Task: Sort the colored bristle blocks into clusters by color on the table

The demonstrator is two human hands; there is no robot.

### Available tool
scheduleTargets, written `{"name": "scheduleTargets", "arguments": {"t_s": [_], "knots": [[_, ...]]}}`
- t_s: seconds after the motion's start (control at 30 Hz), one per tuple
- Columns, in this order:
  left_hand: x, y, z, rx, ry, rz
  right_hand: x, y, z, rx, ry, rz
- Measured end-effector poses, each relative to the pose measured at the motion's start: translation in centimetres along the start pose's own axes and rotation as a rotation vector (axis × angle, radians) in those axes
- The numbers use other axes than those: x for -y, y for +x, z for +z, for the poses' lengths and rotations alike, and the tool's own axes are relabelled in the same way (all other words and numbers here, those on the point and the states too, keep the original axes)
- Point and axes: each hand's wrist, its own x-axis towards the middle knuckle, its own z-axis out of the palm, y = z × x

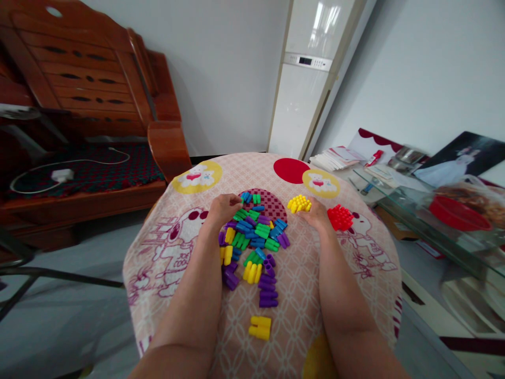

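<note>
A round table under a pink cartoon cloth (347,273) holds a loose heap of small plastic pegs (254,237) in blue, green, purple and yellow. My left hand (223,208) rests at the heap's far left edge, fingers curled onto green and blue pegs. My right hand (317,210) lies beside a tidy cluster of yellow pegs (299,203), its fingers bent against it. A cluster of red pegs (340,217) stands just right of that hand. Two yellow pegs (260,327) lie apart near me.
A wooden bench (79,105) with a white charger and cable stands at left. A tall white air conditioner (303,79) is behind the table. At right, a glass table (434,210) carries papers, a red bowl and a photo.
</note>
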Motion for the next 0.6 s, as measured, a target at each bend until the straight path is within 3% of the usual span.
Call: {"name": "scheduleTargets", "arguments": {"t_s": [0.3, 0.6], "knots": [[0.7, 0.4, 0.0, -0.031, -0.079, -0.004, 0.4, -0.3, -0.4, 0.022, -0.013, 0.005], [0.7, 0.2, -0.9, -0.231, -0.193, 0.042, 2.5, -0.7, -2.9, -0.106, -0.066, -0.038]]}}
